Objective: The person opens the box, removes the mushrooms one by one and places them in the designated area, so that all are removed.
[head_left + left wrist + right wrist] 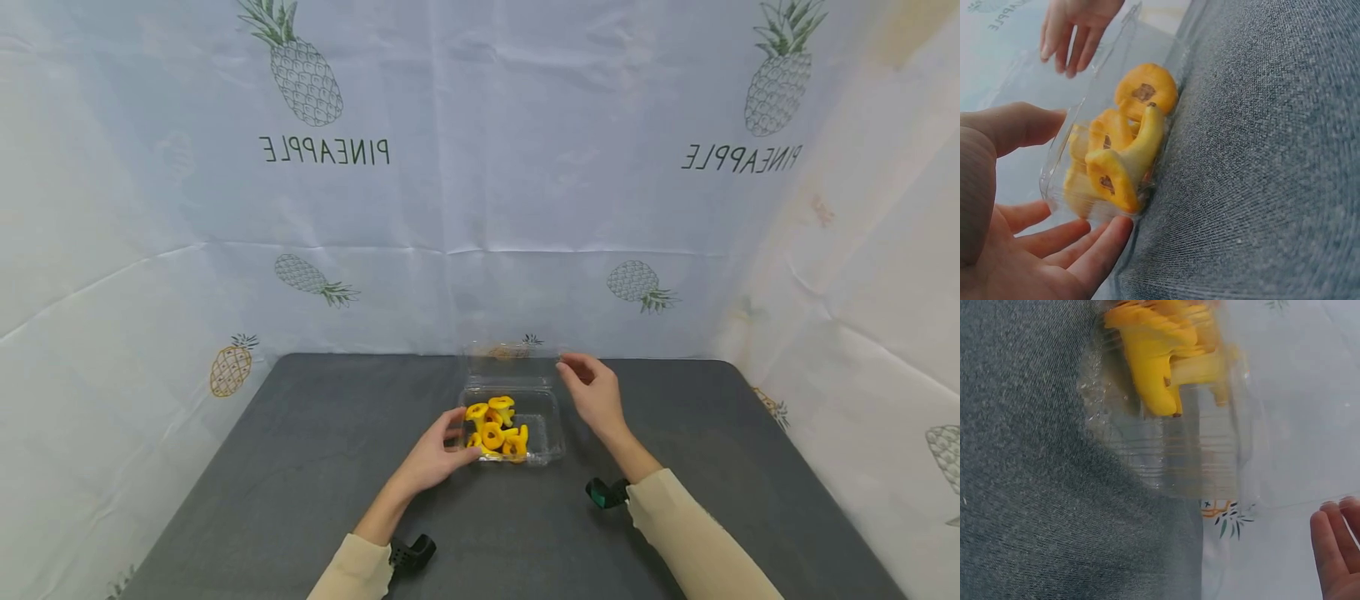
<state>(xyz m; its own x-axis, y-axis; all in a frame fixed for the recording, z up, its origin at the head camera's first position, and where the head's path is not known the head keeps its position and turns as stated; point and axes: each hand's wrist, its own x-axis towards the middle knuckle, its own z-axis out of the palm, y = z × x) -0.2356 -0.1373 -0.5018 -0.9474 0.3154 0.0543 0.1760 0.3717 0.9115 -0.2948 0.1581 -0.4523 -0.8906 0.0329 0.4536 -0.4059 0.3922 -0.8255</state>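
Observation:
A clear plastic clamshell box [546,425] sits on the table with its hinged lid [483,367] raised at the back. Several yellow trumpet-shaped mushrooms [492,435] lie heaped in its left half, caps and stems mixed. My left hand [438,454] holds the box's left end, thumb near the front rim and fingers [1100,253] spread along the end wall. At the raised lid's right edge is my right hand [596,396], its fingertips [1329,509] right by the lid corner and its fingers almost straight in the left wrist view.
The dark grey table [330,433] extends around the box on all sides. A white cloth [510,200] with pineapple prints hangs behind and beside it. Black wrist bands [412,552] stick out under both sleeves.

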